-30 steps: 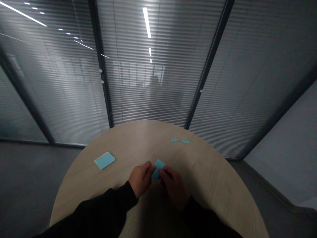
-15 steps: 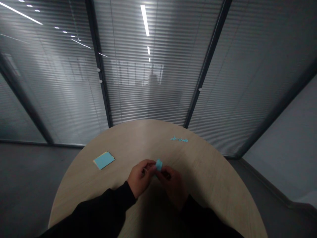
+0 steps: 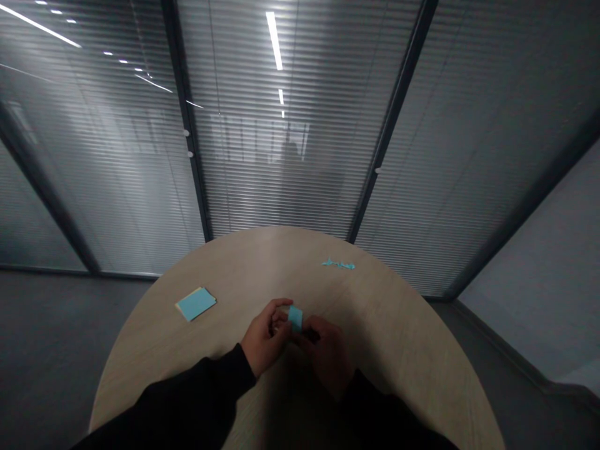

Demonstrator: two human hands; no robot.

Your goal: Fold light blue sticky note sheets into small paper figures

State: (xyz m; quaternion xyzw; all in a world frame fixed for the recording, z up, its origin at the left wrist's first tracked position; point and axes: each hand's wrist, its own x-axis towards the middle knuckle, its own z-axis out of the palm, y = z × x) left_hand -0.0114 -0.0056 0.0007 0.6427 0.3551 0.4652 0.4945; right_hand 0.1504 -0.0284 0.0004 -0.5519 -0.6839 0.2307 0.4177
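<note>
A small piece of blue paper (image 3: 295, 317) is held between my two hands above the middle of the table. My left hand (image 3: 266, 337) grips its left side, the index finger stretched along the top and the thumb below. On the other side, the curled fingers of my right hand (image 3: 328, 353) pinch the paper's lower right edge. Both hands wear dark sleeves. A stack of blue and yellow paper sheets (image 3: 197, 304) lies to the left of my hands. Beyond them to the right, thin blue paper scraps (image 3: 338, 264) form a short row.
The round wooden table (image 3: 412, 356) has its far edge near glass partitions with horizontal blinds (image 3: 281, 200) and dark frames. Grey floor (image 3: 42, 350) shows at the left, and a pale wall (image 3: 553, 281) stands at the right.
The small blue paper has shifted slightly left and turned, showing a larger face. My left index finger has straightened a little above it, and my right fingers have moved slightly.
</note>
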